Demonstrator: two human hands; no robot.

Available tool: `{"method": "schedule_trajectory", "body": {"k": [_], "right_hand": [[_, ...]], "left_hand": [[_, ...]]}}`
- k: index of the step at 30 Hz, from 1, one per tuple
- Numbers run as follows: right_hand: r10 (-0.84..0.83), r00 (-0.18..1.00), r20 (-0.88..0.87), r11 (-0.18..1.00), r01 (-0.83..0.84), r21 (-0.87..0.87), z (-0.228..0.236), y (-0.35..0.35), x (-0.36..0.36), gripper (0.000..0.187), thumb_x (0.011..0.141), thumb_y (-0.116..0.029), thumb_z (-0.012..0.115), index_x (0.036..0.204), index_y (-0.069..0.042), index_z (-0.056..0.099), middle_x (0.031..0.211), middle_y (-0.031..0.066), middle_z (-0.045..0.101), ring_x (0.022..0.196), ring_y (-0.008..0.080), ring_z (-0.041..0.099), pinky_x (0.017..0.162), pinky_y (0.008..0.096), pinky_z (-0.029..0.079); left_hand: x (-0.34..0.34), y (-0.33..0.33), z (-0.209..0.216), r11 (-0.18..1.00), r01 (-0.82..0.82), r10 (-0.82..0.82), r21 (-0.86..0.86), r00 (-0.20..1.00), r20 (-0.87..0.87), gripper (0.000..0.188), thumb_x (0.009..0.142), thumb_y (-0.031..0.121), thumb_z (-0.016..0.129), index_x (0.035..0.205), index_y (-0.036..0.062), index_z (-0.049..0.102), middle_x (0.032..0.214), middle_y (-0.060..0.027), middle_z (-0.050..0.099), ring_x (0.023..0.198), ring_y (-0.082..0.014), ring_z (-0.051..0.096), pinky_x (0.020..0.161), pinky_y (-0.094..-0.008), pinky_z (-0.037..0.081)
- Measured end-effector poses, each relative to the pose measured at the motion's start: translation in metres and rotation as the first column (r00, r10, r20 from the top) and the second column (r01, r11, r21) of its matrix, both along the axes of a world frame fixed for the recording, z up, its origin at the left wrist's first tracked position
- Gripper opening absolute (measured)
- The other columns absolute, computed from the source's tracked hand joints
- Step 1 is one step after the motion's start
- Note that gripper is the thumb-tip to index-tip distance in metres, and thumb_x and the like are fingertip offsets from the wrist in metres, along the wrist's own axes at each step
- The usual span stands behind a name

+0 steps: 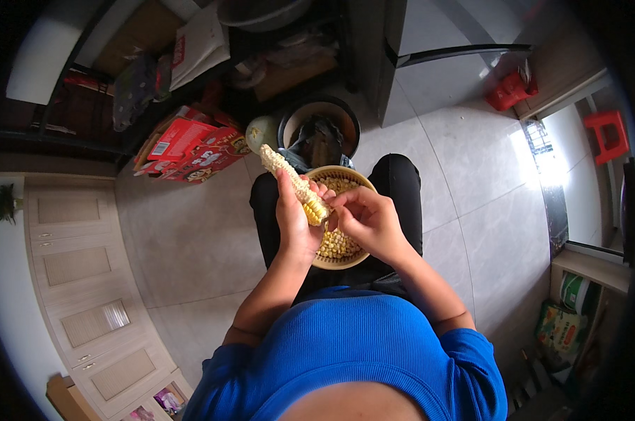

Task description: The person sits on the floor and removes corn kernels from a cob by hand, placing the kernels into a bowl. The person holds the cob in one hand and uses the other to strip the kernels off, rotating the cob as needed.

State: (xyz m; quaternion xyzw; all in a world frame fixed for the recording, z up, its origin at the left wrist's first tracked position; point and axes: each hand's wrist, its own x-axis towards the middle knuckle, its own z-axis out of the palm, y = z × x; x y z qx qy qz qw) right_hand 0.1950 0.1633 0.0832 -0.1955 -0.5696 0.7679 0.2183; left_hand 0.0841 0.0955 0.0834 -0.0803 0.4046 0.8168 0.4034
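Note:
My left hand (295,214) is wrapped round a corn cob (280,164), which slants up and to the left over my lap. Most of the cob is bare and pale; yellow kernels remain on its lower end. At that lower end my right hand (369,219) is closed in a pinch, its fingertips against or very near the cob; what they hold is too small to make out. Beneath both hands a round tan basket (345,264) sits between my thighs, with many loose corn kernels (340,245) in it. The hands hide part of the basket.
Just beyond the basket stands a round bin (355,126) with a dark liner, a pale green round object (261,133) beside it. Red cartons (202,151) lie left, under a dark shelf. A grey fridge (465,28) stands far right, near a red bag (512,90) and red stool (607,137).

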Motion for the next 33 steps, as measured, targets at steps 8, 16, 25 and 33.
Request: {"method": "schedule_trajectory", "body": {"k": [8, 16, 25, 33], "right_hand": [[0.101, 0.994, 0.041, 0.994, -0.102, 0.033, 0.005, -0.001, 0.001, 0.021, 0.082, -0.002, 0.058, 0.101, 0.006, 0.051, 0.097, 0.0087, 0.057, 0.090, 0.0124, 0.057, 0.079, 0.0248, 0.048], [0.013, 0.999, 0.047, 0.885, -0.033, 0.464, 0.012, 0.005, 0.001, 0.020, 0.073, -0.002, 0.064, 0.091, 0.003, 0.056, 0.082, 0.0146, 0.056, 0.073, 0.0265, 0.061, 0.065, 0.0307, 0.051], [-0.034, 0.997, 0.072, 0.870, -0.006, 0.492, 0.013, -0.001, -0.001, 0.018, 0.073, 0.002, 0.060, 0.090, 0.003, 0.055, 0.083, 0.0110, 0.057, 0.078, 0.0200, 0.063, 0.070, 0.0272, 0.051], [0.100, 0.994, 0.043, 0.995, -0.101, 0.026, 0.001, 0.007, 0.001, 0.022, 0.081, -0.001, 0.055, 0.101, 0.006, 0.053, 0.095, 0.0105, 0.059, 0.075, 0.0107, 0.059, 0.067, 0.0239, 0.049]], "left_hand": [[0.002, 0.004, 0.004, 0.996, -0.062, 0.043, -0.071, 0.971, -0.235, 0.042, 0.090, 0.049, 0.041, 0.083, 0.0072, 0.040, 0.069, -0.0037, 0.042, 0.066, -0.0158, 0.044, 0.063, -0.0291, 0.042], [0.004, 0.006, 0.006, 0.988, -0.068, 0.022, -0.142, 0.952, -0.306, 0.041, 0.092, 0.047, 0.036, 0.083, 0.0071, 0.039, 0.067, -0.0035, 0.042, 0.058, -0.0130, 0.043, 0.058, -0.0268, 0.042], [0.001, 0.007, 0.005, 0.988, -0.049, 0.016, -0.148, 0.977, -0.214, 0.042, 0.092, 0.047, 0.036, 0.082, 0.0066, 0.040, 0.065, -0.0033, 0.042, 0.057, -0.0136, 0.042, 0.057, -0.0274, 0.042], [-0.004, 0.001, 0.001, 0.991, 0.060, -0.073, -0.121, 0.991, -0.108, 0.040, 0.089, 0.047, 0.044, 0.084, 0.0077, 0.042, 0.068, -0.0039, 0.043, 0.065, -0.0152, 0.043, 0.062, -0.0268, 0.040]]}}
